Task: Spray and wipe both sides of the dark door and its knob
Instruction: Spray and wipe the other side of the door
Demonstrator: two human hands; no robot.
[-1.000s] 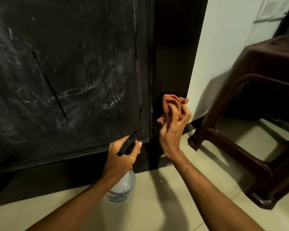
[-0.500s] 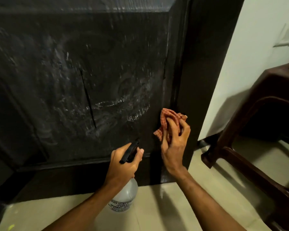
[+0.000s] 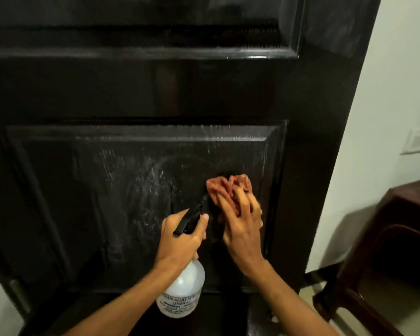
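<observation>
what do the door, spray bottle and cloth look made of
Door: probably wood under glossy dark paint, judging by moulded panels and reflections. Spray bottle: translucent plastic, seemingly, with black trigger. Cloth: soft woven fabric, reddish, crumpled in folds.

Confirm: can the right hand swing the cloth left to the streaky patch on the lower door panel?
Probably yes. The right hand holds the cloth against that same panel, and the streaks lie just left with nothing between. The left hand and spray bottle sit lower, likely clear.

On the clear spray bottle (image 3: 187, 280), a white label (image 3: 180, 302) is printed with "AGRI" and, beneath it, "INDIA"; the smaller lines are blurred.
</observation>
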